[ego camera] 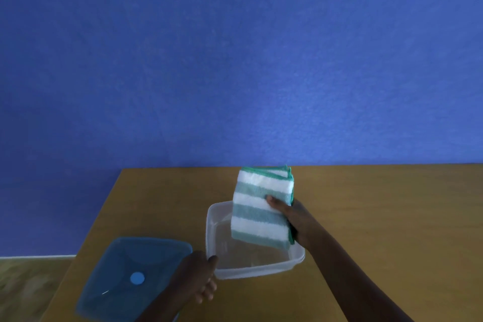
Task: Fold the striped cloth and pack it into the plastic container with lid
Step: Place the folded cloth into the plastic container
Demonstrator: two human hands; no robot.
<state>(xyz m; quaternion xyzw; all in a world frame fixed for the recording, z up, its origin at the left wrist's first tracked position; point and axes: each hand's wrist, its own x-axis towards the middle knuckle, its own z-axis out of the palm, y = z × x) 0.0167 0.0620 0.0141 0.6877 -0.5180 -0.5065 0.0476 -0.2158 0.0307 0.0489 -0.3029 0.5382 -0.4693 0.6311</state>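
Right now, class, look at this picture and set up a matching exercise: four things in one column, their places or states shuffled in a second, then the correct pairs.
Things
1. striped cloth
2. plastic container
3. lid
4. left hand

States
A. lying flat on the table
B. open, no lid on
C. touching the container's near corner
D. folded, held by the right hand

Pairs: 1-D, 2-B, 3-A, 4-C

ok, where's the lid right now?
Head view, lower left: the lid lies flat on the table, left of the container, beside the left hand.
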